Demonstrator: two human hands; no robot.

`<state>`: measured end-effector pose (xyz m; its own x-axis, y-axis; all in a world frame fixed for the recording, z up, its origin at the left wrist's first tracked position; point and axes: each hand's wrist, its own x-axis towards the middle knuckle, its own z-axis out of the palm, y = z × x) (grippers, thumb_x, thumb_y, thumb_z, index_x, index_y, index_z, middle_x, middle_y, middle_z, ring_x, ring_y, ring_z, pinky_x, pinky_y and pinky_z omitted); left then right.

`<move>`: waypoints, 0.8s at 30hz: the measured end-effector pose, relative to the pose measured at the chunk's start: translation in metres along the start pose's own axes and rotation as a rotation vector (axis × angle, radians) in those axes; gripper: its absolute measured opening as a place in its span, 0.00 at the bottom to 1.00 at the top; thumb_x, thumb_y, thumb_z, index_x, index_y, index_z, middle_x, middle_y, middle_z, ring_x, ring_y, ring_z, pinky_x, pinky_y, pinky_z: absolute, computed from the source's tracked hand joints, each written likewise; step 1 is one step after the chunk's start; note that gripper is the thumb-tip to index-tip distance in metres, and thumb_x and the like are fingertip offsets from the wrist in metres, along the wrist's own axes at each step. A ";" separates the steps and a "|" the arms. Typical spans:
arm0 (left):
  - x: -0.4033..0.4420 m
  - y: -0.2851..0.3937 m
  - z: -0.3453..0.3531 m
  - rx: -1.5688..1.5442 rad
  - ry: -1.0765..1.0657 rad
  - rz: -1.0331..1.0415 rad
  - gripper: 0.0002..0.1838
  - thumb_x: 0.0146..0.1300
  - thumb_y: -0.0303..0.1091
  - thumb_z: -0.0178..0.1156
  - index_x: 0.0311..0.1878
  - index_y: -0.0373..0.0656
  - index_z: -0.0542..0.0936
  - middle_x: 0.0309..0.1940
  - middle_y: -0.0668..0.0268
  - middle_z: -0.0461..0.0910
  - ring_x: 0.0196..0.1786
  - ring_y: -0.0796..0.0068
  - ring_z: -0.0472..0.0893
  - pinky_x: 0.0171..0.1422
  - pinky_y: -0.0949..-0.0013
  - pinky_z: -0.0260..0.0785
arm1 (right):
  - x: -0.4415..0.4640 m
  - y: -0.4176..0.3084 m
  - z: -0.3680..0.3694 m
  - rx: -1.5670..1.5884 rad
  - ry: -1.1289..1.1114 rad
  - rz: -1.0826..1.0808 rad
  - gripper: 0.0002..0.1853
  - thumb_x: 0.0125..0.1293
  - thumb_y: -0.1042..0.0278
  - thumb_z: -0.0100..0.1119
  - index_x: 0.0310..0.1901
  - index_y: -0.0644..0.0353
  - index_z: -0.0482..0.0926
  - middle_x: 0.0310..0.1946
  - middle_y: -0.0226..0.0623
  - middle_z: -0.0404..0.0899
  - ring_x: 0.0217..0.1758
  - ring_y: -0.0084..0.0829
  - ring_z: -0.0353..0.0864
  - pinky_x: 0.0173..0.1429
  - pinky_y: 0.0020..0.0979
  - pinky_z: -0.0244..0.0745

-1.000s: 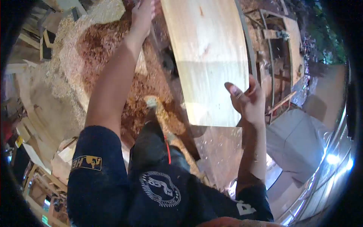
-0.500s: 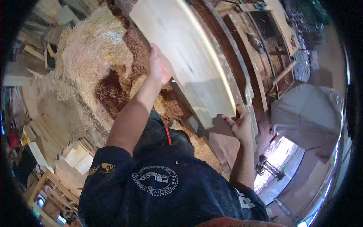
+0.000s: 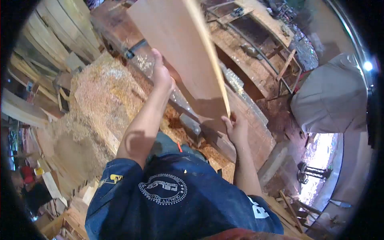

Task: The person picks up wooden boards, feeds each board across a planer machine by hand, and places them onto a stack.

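Observation:
A wide wooden board [image 3: 176,48] is held up in front of me, tilted, with its pale edge facing right. My left hand [image 3: 162,74] is closed on the board's left edge, thumb upward and the other fingers mostly hidden. At the lower right corner, my right hand [image 3: 236,128] grips the board with its thumb and fingers. Beneath the board lies a long wooden work surface [image 3: 256,140] dusted with shavings.
A large heap of sawdust [image 3: 106,94] lies to the left. Long planks [image 3: 50,36] lean at the upper left. A metal-framed wooden stand [image 3: 256,44] is at the upper right. A grey cover [image 3: 326,96] drapes something at the right.
The board has turned from lying nearly face-up to a steeper tilt, its face now in shadow. My right hand has moved left, and the view has shifted over the work surface.

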<state>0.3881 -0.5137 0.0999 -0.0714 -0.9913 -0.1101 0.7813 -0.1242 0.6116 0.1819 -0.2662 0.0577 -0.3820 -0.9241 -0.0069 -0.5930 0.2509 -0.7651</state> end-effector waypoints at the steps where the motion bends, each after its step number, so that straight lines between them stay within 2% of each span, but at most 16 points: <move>1: -0.002 0.001 0.006 0.089 -0.122 0.028 0.32 0.77 0.57 0.57 0.70 0.39 0.72 0.61 0.58 0.79 0.61 0.65 0.80 0.66 0.58 0.75 | 0.013 0.005 0.002 0.162 0.066 -0.047 0.17 0.67 0.62 0.72 0.49 0.65 0.82 0.34 0.48 0.86 0.40 0.45 0.88 0.45 0.41 0.80; 2: -0.004 0.002 0.013 0.176 -0.246 0.055 0.31 0.75 0.55 0.62 0.67 0.38 0.75 0.57 0.61 0.81 0.58 0.71 0.80 0.62 0.61 0.75 | 0.026 -0.003 -0.002 0.321 0.133 -0.096 0.18 0.66 0.59 0.73 0.49 0.65 0.82 0.35 0.50 0.86 0.41 0.50 0.87 0.46 0.43 0.80; 3: -0.008 -0.001 0.022 0.263 -0.371 0.080 0.30 0.73 0.52 0.68 0.65 0.37 0.78 0.52 0.64 0.83 0.55 0.77 0.80 0.58 0.65 0.75 | 0.035 -0.013 -0.016 0.200 0.110 -0.048 0.16 0.70 0.61 0.69 0.48 0.66 0.82 0.39 0.51 0.88 0.46 0.47 0.89 0.51 0.42 0.81; 6: -0.059 0.005 0.073 0.640 -0.498 0.187 0.22 0.67 0.44 0.75 0.53 0.35 0.86 0.41 0.72 0.85 0.45 0.83 0.80 0.51 0.73 0.72 | 0.052 -0.040 -0.046 -0.226 0.045 0.167 0.13 0.72 0.66 0.64 0.50 0.68 0.82 0.42 0.52 0.88 0.47 0.44 0.89 0.55 0.40 0.81; 7: -0.066 0.001 0.084 0.600 -0.527 0.250 0.20 0.65 0.42 0.77 0.48 0.34 0.87 0.38 0.71 0.86 0.42 0.84 0.80 0.48 0.74 0.73 | 0.054 -0.024 -0.047 -0.026 0.076 0.043 0.10 0.73 0.75 0.60 0.53 0.68 0.79 0.46 0.48 0.87 0.49 0.39 0.87 0.57 0.38 0.81; 10: -0.088 -0.010 0.101 0.604 -0.623 0.170 0.17 0.66 0.37 0.76 0.50 0.34 0.87 0.40 0.69 0.87 0.43 0.85 0.82 0.48 0.73 0.75 | 0.052 -0.003 -0.058 0.483 0.208 -0.010 0.12 0.71 0.82 0.57 0.55 0.66 0.77 0.48 0.41 0.85 0.52 0.36 0.85 0.59 0.36 0.81; 11: -0.095 -0.016 0.104 0.644 -0.664 0.139 0.16 0.65 0.35 0.75 0.51 0.35 0.87 0.41 0.68 0.87 0.43 0.84 0.82 0.49 0.73 0.75 | 0.050 -0.001 -0.068 0.572 0.221 -0.011 0.14 0.73 0.85 0.54 0.57 0.62 0.74 0.51 0.35 0.81 0.55 0.33 0.82 0.58 0.36 0.83; 14: -0.111 -0.033 0.116 0.765 -0.829 0.107 0.16 0.63 0.29 0.74 0.54 0.38 0.87 0.42 0.66 0.89 0.44 0.82 0.84 0.51 0.71 0.77 | 0.027 -0.020 -0.110 0.729 0.494 0.143 0.11 0.78 0.78 0.54 0.58 0.60 0.73 0.53 0.36 0.79 0.55 0.33 0.82 0.56 0.36 0.84; 16: -0.122 -0.045 0.119 0.842 -0.976 0.132 0.19 0.61 0.25 0.73 0.56 0.41 0.87 0.43 0.65 0.90 0.44 0.81 0.85 0.52 0.70 0.79 | 0.012 -0.019 -0.143 0.861 0.611 0.132 0.13 0.84 0.64 0.47 0.63 0.58 0.71 0.57 0.38 0.77 0.57 0.33 0.82 0.53 0.36 0.86; 17: -0.123 -0.054 0.113 0.934 -1.050 0.192 0.22 0.61 0.27 0.73 0.59 0.47 0.86 0.44 0.60 0.91 0.44 0.73 0.89 0.53 0.68 0.80 | 0.000 -0.012 -0.158 0.911 0.592 0.110 0.26 0.85 0.44 0.41 0.70 0.56 0.69 0.59 0.39 0.76 0.59 0.36 0.81 0.55 0.43 0.86; 18: -0.123 -0.063 0.104 1.029 -1.101 0.174 0.22 0.61 0.29 0.73 0.60 0.48 0.86 0.44 0.58 0.91 0.44 0.70 0.90 0.53 0.68 0.80 | -0.012 -0.009 -0.170 0.987 0.625 0.061 0.39 0.80 0.28 0.38 0.74 0.54 0.67 0.60 0.42 0.76 0.60 0.41 0.80 0.57 0.52 0.85; 20: -0.121 -0.078 0.078 1.223 -1.197 0.147 0.23 0.61 0.32 0.72 0.61 0.51 0.86 0.44 0.54 0.90 0.45 0.63 0.91 0.54 0.66 0.80 | -0.042 -0.016 -0.192 1.125 0.707 0.053 0.48 0.72 0.18 0.35 0.74 0.54 0.66 0.62 0.43 0.76 0.59 0.46 0.81 0.59 0.58 0.82; 21: -0.115 -0.094 0.051 1.263 -1.228 0.176 0.25 0.61 0.33 0.70 0.63 0.55 0.86 0.43 0.53 0.89 0.46 0.55 0.89 0.54 0.61 0.81 | -0.054 -0.010 -0.202 1.143 0.765 0.089 0.48 0.72 0.17 0.33 0.74 0.54 0.67 0.62 0.45 0.76 0.59 0.47 0.81 0.59 0.58 0.82; 22: -0.108 -0.105 0.028 1.315 -1.276 0.178 0.26 0.60 0.32 0.69 0.64 0.56 0.85 0.43 0.53 0.89 0.46 0.54 0.90 0.54 0.59 0.81 | -0.066 -0.001 -0.211 1.162 0.820 0.124 0.49 0.71 0.16 0.31 0.73 0.54 0.67 0.62 0.46 0.77 0.59 0.49 0.81 0.59 0.58 0.81; 23: -0.103 -0.112 0.005 1.371 -1.320 0.175 0.28 0.59 0.31 0.69 0.65 0.56 0.84 0.44 0.53 0.89 0.46 0.54 0.90 0.54 0.57 0.81 | -0.078 0.011 -0.217 1.181 0.880 0.150 0.47 0.72 0.16 0.34 0.70 0.55 0.70 0.62 0.52 0.78 0.63 0.54 0.78 0.62 0.57 0.79; 24: -0.101 -0.112 -0.014 1.430 -1.360 0.167 0.29 0.58 0.30 0.68 0.66 0.56 0.84 0.44 0.54 0.89 0.46 0.54 0.90 0.54 0.56 0.81 | -0.100 0.044 -0.224 1.285 0.814 0.139 0.41 0.74 0.20 0.40 0.64 0.52 0.75 0.57 0.48 0.81 0.60 0.49 0.81 0.60 0.52 0.80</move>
<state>0.3164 -0.3994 0.0309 -0.9483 -0.2812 0.1469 -0.1014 0.7074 0.6995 0.0352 -0.0982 0.1686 -0.9090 -0.4029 -0.1066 0.3123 -0.4890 -0.8145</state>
